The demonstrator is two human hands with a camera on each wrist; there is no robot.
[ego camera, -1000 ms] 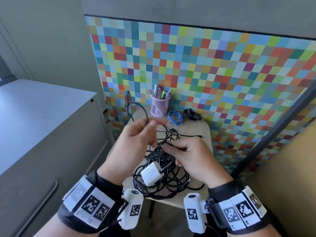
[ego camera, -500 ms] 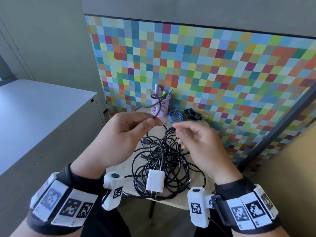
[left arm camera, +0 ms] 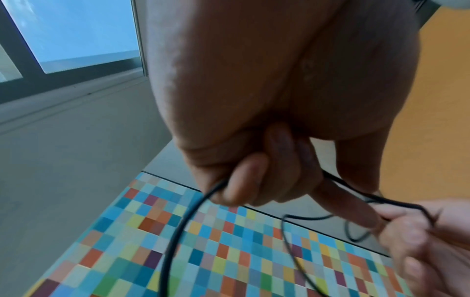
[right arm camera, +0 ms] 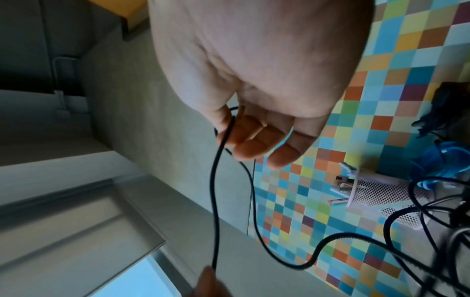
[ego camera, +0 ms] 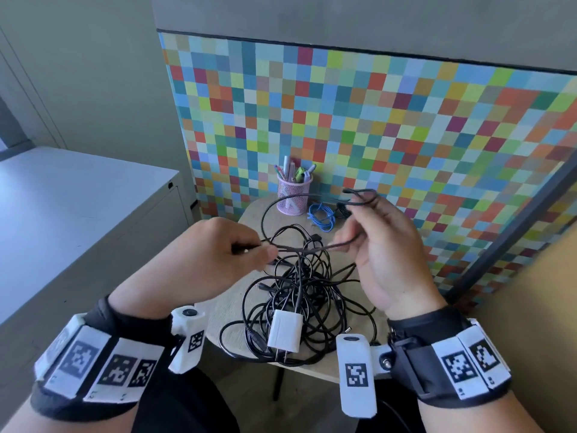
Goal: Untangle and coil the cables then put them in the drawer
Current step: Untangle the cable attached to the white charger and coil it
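I found both hands, left hand [ego camera: 215,260] and right hand [ego camera: 387,257], pinching one black cable [ego camera: 312,246]; tangle [ego camera: 296,295] at six o'clock remained, nothing stowed.

- We note the tangle of black cables [ego camera: 299,295] covers the middle of the small table [ego camera: 224,310].
- Pen cup [ego camera: 293,195] and blue cable coil [ego camera: 321,215] block the back edge.
- Bare tabletop remains at left.
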